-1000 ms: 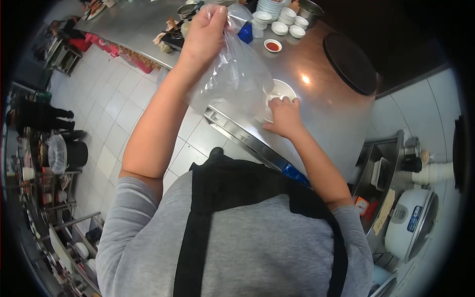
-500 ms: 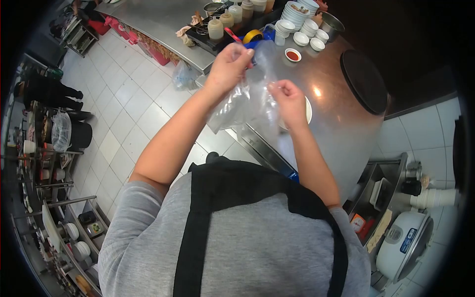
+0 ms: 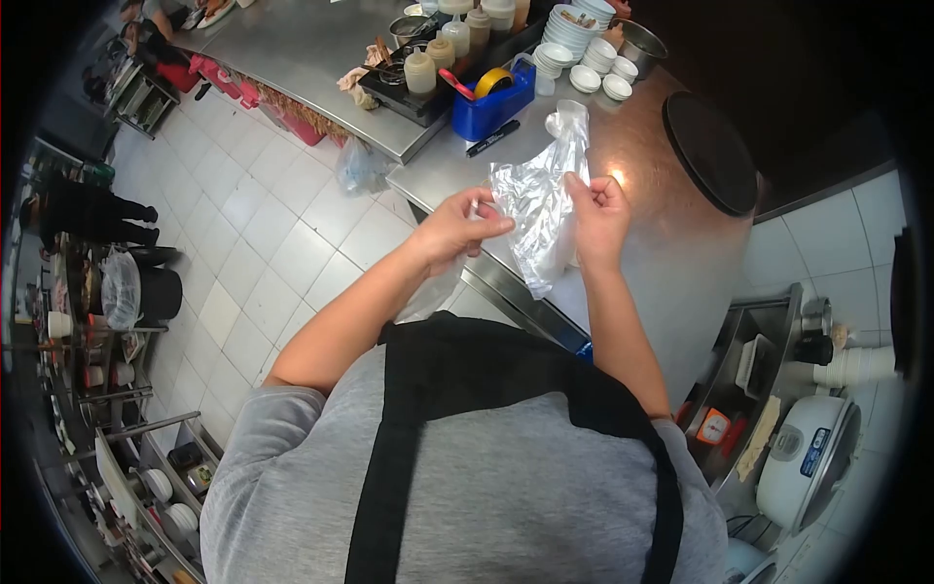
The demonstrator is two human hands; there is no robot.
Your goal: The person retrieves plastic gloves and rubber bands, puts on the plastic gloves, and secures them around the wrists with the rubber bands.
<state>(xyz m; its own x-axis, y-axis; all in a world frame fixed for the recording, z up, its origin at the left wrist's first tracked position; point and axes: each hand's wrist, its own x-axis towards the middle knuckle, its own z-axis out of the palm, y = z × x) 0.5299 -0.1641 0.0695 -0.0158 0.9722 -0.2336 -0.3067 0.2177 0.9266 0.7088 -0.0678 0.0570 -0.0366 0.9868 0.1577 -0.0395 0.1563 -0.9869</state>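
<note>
A crinkled, shiny silver sheet (image 3: 537, 209), perhaps foil, hangs between my two hands over the near edge of the steel counter (image 3: 652, 234). My right hand (image 3: 600, 219) pinches its right side between thumb and fingers. At its left side, my left hand (image 3: 462, 229) has thumb and fingers closed on clear plastic (image 3: 433, 292) that droops below the palm. The sheet's top covers most of a small dish. Beyond my hands lies a black marker (image 3: 492, 138), beside a blue tape dispenser (image 3: 494, 100) with yellow tape.
Stacked white bowls (image 3: 576, 37) and a metal pot (image 3: 642, 41) stand at the counter's back. A round black tray (image 3: 710, 154) lies right. Sauce bottles (image 3: 420, 72) stand behind the dispenser. A person (image 3: 92, 212) is far left, and a rice cooker (image 3: 809, 450) sits lower right.
Both hands have come lower over the counter's edge. The silver sheet is now spread between them, and the clear plastic hangs below my left hand. The blue dispenser and marker have come into clear view.
</note>
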